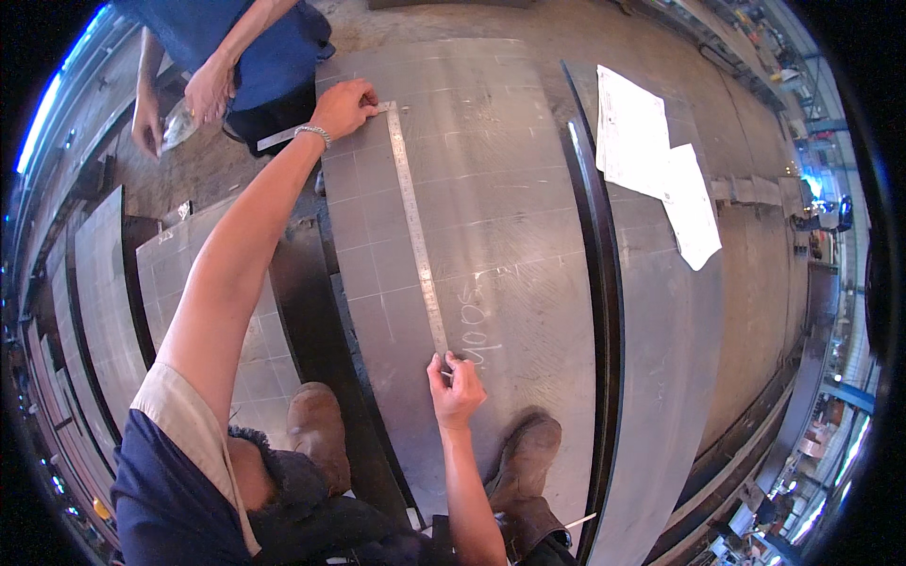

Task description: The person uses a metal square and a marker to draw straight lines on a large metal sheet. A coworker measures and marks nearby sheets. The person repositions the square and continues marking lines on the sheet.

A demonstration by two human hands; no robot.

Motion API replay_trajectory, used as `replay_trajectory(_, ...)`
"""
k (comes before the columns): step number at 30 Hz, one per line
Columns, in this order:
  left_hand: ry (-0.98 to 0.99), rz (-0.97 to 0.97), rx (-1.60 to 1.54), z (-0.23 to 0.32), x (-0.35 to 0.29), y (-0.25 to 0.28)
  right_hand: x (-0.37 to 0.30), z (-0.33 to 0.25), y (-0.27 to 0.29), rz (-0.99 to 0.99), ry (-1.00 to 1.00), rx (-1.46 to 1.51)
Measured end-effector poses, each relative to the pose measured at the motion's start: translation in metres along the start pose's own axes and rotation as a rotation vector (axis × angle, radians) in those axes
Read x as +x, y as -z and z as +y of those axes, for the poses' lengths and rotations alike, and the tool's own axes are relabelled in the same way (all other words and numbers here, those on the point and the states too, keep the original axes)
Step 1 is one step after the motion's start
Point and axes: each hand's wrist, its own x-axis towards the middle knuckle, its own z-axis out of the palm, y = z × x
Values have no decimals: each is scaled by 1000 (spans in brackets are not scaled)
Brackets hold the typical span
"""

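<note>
A steel L-shaped square lies on a long grey steel plate marked with thin white lines. At the far end, my left hand is closed over the square's short arm, close to the corner. That arm sticks out past the plate's left edge. My right hand is at the near end of the long arm, its fingers pinched round a small, thin pale stick. Its fingertips meet the end of the square. White handwritten chalk marks are on the plate just right of the square.
White paper sheets lie on another steel plate to the right, across a dark gap. More plates stand left. My boots straddle the gap at left. A co-worker in blue stands at far left, hands near the square's short arm.
</note>
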Motion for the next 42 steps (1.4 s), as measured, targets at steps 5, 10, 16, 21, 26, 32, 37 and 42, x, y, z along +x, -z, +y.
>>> replay_trajectory(5,-9,-3,59,-1,5,3,2,3,-5,-5,2,-4)
replay_trajectory(10,15,-20,71,7,4,7,3,2,-4,-2,6,-14)
replay_trajectory(16,1,23,96,7,4,5,2,2,-5,11,4,1)
replay_trajectory(21,-24,37,77,6,4,2,-1,4,-4,-21,-12,-21)
replay_trajectory(26,-13,47,45,4,4,1,-1,4,-4,-26,-10,-29)
replay_trajectory(32,29,-3,53,10,6,6,1,4,-4,-7,19,-35)
replay_trajectory(37,-4,30,61,7,6,4,2,3,-3,-7,18,-31)
replay_trajectory(42,29,32,64,5,9,1,2,2,-2,-12,12,-42)
